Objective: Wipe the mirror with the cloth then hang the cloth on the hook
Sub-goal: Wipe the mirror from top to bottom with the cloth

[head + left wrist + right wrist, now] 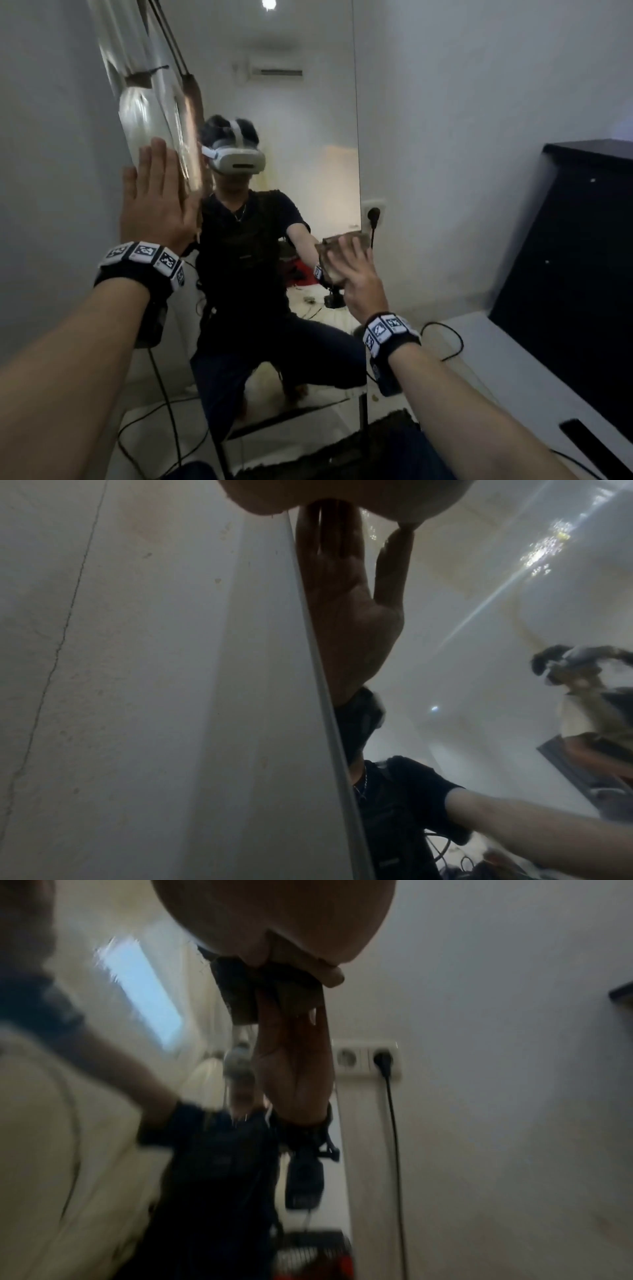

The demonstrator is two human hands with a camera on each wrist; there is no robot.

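One brown cloth (337,260) is pressed flat on the mirror (308,144), low down near the mirror's right edge. The right hand (356,270) lies on top of the cloth with its fingers spread out and almost straight, pushing it on the glass. In the right wrist view the cloth (274,993) is dark and blurry, and the right hand (281,928) sits over it, with the thumb curled around the cloth's edge.

The left hand (159,202) is up high on the other side. It is flat and open, with the fingers straight and close together, and the palm is on the mirror's left edge. In the left wrist view only the base of the left hand (325,496) shows at the top, and its twin in the glass has straight fingers too. Both hands are well apart, one on each side of the mirror.

The mirror stands tall between white walls. Inside it you can see the person crouching, with a white headset on. Just beside the mirror's right edge is a wall socket (374,209) with a black plug (383,1060) in it. A black cord (394,1137) hangs down from the plug. A big black screen (575,260) stands to the right on a white shelf (507,363).
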